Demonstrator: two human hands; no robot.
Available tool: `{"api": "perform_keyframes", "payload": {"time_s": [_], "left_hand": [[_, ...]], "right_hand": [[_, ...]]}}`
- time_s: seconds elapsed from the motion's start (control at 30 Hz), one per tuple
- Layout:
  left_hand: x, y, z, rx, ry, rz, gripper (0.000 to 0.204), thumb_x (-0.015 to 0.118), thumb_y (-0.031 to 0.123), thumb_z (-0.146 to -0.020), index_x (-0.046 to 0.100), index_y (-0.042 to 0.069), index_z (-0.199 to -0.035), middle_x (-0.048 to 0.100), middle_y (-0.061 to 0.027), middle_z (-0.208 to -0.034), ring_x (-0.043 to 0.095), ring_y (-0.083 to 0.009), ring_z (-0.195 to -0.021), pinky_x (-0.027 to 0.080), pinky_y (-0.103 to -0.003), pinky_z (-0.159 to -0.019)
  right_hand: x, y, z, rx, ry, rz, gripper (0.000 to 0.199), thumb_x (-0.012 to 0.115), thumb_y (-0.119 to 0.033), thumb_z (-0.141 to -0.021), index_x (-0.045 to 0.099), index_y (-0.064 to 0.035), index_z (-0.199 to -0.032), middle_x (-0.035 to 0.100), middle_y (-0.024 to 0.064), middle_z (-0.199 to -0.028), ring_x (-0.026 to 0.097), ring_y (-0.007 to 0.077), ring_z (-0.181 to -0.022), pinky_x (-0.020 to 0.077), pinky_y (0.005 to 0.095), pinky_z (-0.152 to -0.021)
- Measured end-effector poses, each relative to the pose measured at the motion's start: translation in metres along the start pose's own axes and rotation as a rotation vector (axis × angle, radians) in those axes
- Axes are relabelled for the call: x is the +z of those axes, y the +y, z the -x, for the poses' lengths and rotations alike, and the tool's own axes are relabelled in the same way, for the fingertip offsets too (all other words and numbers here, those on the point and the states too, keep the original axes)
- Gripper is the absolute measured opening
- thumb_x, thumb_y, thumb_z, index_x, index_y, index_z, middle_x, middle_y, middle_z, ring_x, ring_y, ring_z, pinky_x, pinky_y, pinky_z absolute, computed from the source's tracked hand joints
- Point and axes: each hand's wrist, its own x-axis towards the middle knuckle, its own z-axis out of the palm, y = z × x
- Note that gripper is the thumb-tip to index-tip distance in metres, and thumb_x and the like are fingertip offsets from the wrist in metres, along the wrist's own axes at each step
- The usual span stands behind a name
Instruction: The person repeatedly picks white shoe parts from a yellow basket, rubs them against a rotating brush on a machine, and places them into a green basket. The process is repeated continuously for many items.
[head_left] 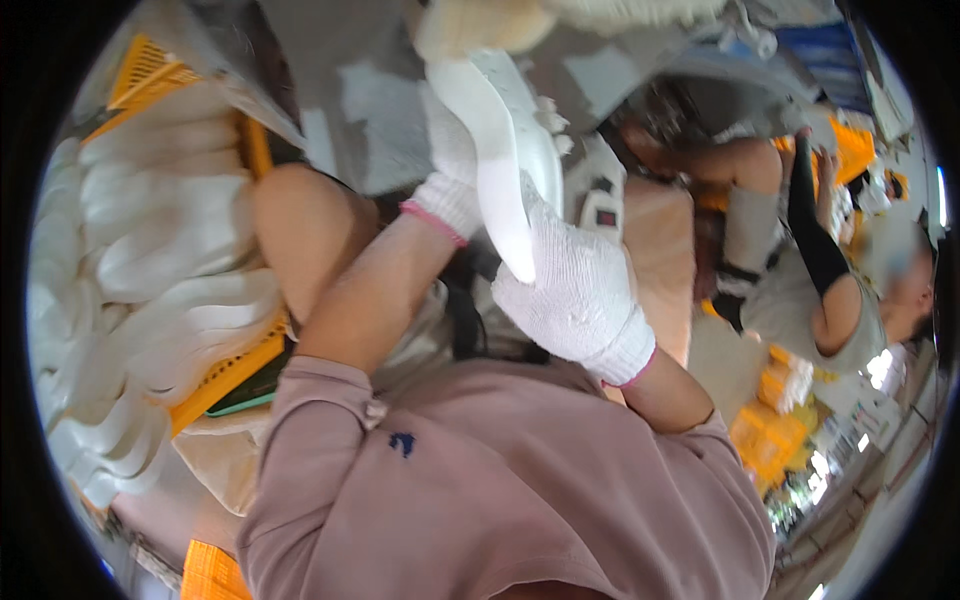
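A glossy white, wavy-edged piece (488,140), shaped like a long shallow dish, is held up before me and tilted on its side. My right hand (575,285), in a white knit glove, closes round its near end. My left hand (447,150), gloved alike, grips its left side; the piece hides most of those fingers. The far end of the piece meets a pale, blurred rounded thing (485,28), perhaps a buffing wheel; whether they touch I cannot tell. Small white shreds (552,115) cling along the right side of the piece.
At my left, a yellow crate (225,370) is heaped with similar white wavy pieces (165,230). A pale device with a small dark display (603,215) is right of my right hand. Further right sits another person (815,290) with a black sleeve, near yellow crates (770,440).
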Motion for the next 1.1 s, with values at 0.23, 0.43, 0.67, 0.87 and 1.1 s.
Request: {"api": "perform_keyframes", "payload": {"time_s": [0.23, 0.43, 0.67, 0.87, 1.1], "left_hand": [[0.01, 0.016, -0.016, -0.021, -0.246, -0.136, 0.054, 0.042, 0.042, -0.114, 0.052, 0.004, -0.151, 0.065, -0.0205, -0.139, 0.064, -0.0386, -0.124, 0.049, -0.055, -0.116], [0.029, -0.003, 0.029, 0.292, 0.356, -0.351, 0.071, 0.044, 0.071, -0.108, 0.063, 0.012, -0.141, 0.07, -0.0096, -0.134, 0.068, -0.0282, -0.119, 0.054, -0.045, -0.109], [0.051, 0.092, -0.005, 0.749, 0.932, -1.217, 0.05, 0.052, 0.047, -0.112, 0.065, 0.005, -0.136, 0.073, -0.0159, -0.126, 0.072, -0.0305, -0.11, 0.059, -0.041, -0.096], [0.038, 0.086, 0.013, 0.446, 0.81, -1.35, 0.062, 0.05, 0.054, -0.112, 0.06, 0.001, -0.142, 0.071, -0.0146, -0.132, 0.068, -0.0262, -0.116, 0.056, -0.038, -0.102], [0.022, -0.008, 0.022, 0.358, 0.454, -0.585, 0.063, 0.043, 0.064, -0.112, 0.061, 0.012, -0.142, 0.07, -0.0101, -0.131, 0.067, -0.023, -0.12, 0.054, -0.036, -0.105]], "right_hand": [[-0.017, -0.032, -0.021, 0.02, -0.004, 0.17, 0.06, 0.07, -0.022, -0.082, 0.061, -0.0033, -0.138, 0.073, 0.0236, -0.091, 0.073, 0.0416, -0.077, 0.0587, 0.0484, -0.069], [-0.023, 0.016, 0.013, 0.324, -0.087, -0.681, 0.064, 0.08, -0.025, -0.084, 0.064, 0.0056, -0.137, 0.077, 0.0137, -0.114, 0.072, 0.0189, -0.102, 0.0579, 0.0366, -0.091], [0.017, 0.028, -0.069, 0.076, 0.04, -1.156, 0.044, 0.073, -0.006, -0.091, 0.067, 0.0039, -0.133, 0.077, 0.0112, -0.113, 0.075, 0.019, -0.092, 0.0619, 0.0335, -0.083], [0.02, 0.035, -0.036, 0.289, -0.017, -1.559, 0.054, 0.08, -0.008, -0.088, 0.064, 0.0051, -0.138, 0.075, 0.0095, -0.116, 0.071, 0.015, -0.104, 0.059, 0.0325, -0.091], [-0.006, 0.027, 0.015, 0.213, -0.086, -0.073, 0.06, 0.073, -0.018, -0.083, 0.061, -0.0016, -0.139, 0.076, 0.0205, -0.103, 0.075, 0.0351, -0.093, 0.0586, 0.0446, -0.08]]}}
